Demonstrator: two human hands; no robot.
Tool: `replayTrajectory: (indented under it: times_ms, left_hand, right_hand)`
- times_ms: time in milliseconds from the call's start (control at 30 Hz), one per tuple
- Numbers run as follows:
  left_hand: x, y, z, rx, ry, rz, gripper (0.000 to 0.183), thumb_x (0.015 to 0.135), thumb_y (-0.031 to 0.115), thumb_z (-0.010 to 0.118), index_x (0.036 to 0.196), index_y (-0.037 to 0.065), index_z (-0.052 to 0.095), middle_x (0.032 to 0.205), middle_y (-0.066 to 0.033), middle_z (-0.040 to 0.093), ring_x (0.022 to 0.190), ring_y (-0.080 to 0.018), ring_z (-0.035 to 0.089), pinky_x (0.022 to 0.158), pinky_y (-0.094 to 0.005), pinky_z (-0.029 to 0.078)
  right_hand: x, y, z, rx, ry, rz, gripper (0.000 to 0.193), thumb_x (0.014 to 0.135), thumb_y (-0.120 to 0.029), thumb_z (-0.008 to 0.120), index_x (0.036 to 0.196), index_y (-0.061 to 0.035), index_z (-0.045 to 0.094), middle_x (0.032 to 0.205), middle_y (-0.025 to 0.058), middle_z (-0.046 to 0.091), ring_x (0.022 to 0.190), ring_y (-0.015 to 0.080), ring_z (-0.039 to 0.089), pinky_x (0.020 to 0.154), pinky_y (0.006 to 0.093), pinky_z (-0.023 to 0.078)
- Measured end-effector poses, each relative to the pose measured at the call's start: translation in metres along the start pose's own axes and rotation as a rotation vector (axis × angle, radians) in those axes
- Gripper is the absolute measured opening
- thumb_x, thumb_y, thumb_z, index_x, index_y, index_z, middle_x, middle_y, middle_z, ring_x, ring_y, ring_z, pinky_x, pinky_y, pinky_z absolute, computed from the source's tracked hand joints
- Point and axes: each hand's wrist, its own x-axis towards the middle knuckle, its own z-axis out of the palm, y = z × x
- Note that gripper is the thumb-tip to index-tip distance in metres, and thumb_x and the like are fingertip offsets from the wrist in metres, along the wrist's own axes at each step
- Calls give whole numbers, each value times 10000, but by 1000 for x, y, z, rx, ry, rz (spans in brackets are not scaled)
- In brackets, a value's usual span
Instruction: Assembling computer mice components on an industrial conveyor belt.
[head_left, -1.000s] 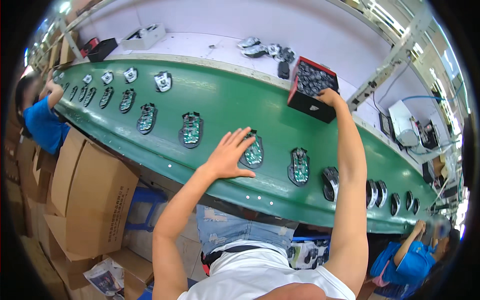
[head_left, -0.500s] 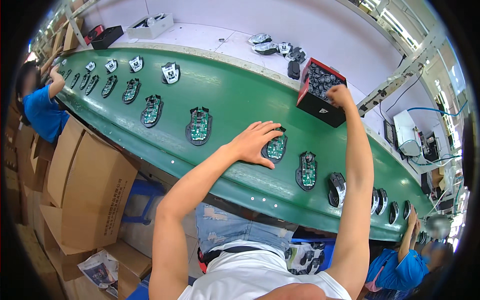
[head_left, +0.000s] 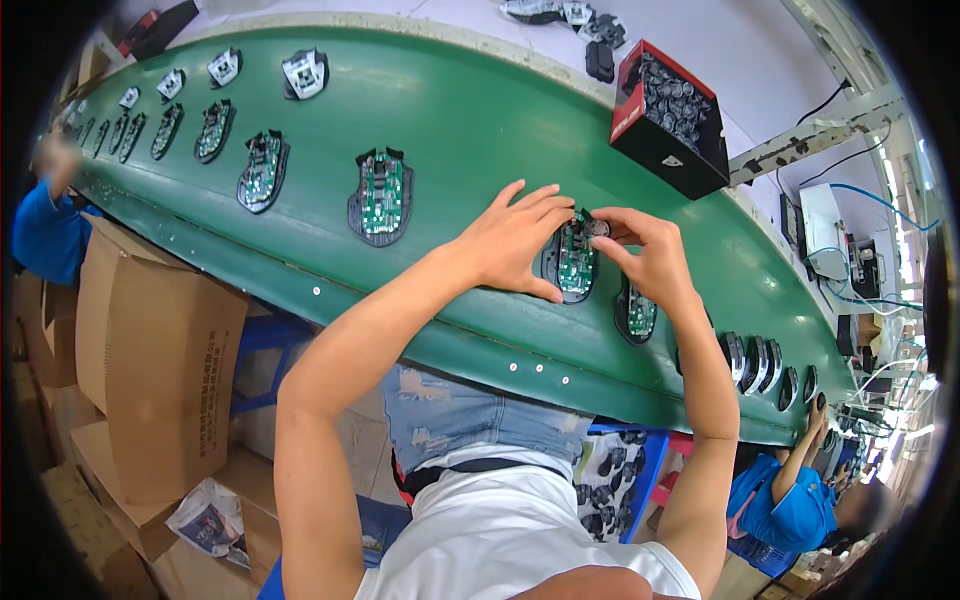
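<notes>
A computer mouse base (head_left: 577,262) with a green circuit board lies on the green conveyor belt in front of me. My left hand (head_left: 513,243) braces it from the left, thumb at its near edge and index finger at its far edge, the other fingers spread. At its upper right, my right hand (head_left: 640,245) pinches a small round dark scroll wheel (head_left: 600,228) between thumb and fingers, right at the board's edge. Partly hidden under my right hand is another mouse base (head_left: 636,312). To the left sits a further mouse base (head_left: 382,200) with its board exposed.
A red and black box (head_left: 672,100) full of small dark wheels stands at the belt's far side. Silver-and-black mouse shells (head_left: 305,73) and more bases run up the belt to the left. Closed mice (head_left: 752,362) stand at the right. Cardboard boxes (head_left: 165,370) and co-workers flank me.
My right hand has come from the box of wheels down to the mouse base, now with a scroll wheel. My left hand stays at the base. The belt's row has shifted relative to the box.
</notes>
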Motion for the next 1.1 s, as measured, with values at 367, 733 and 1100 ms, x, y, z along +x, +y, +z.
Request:
replayTrajectory:
  times_ms: [367,733,1100]
  left_hand:
    - [-5,4,4,3,-30,16,1031,660,636,823,1415,20,487,1525,-139,447,1487,-310,328,1199,-574,243]
    - [-4,3,4,8,-30,33,1010,680,619,817,1418,18,481,1520,-141,451,1480,-323,335,1203,-566,243]
    - [-6,3,4,5,-32,37,1011,693,617,811,1435,21,470,1523,-145,446,1480,-326,333,1206,-560,246]
  right_hand:
    - [-4,0,13,-77,-13,-37,337,815,-15,789,1141,2,706,988,123,724,834,191,723,779,306,598]
    - [3,8,1,268,-30,106,351,865,30,737,1208,33,665,1180,129,681,995,202,716,855,293,596]
    - [0,5,21,-201,74,-175,396,758,-63,846,1104,-8,660,1001,131,731,882,249,727,796,344,590]
